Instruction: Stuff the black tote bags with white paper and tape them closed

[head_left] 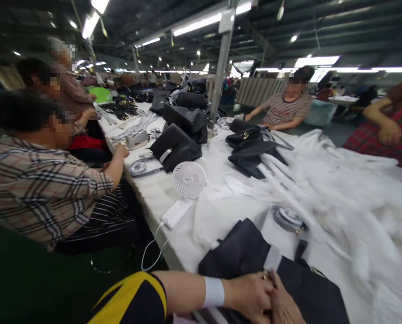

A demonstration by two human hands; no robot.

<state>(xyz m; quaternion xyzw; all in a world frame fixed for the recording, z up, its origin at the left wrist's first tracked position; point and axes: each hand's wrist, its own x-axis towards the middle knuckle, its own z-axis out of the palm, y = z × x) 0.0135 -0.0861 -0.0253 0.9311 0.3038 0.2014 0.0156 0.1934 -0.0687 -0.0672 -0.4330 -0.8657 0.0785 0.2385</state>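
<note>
At the near edge of the white-covered worktop (178, 245), a black, smooth, leather-like bag (300, 283) lies under the left hand (250, 292) and right hand (285, 301). Their fingers meet beside a pale grey flat band on it (273, 258); whether either grip is closed on anything, I cannot tell. The step looks like fine fingerwork there; the next move calls for a steady bag.

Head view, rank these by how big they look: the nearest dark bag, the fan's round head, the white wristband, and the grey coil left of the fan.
Largest to smallest:
1. Nearest dark bag
2. Fan's round head
3. White wristband
4. Grey coil
</note>
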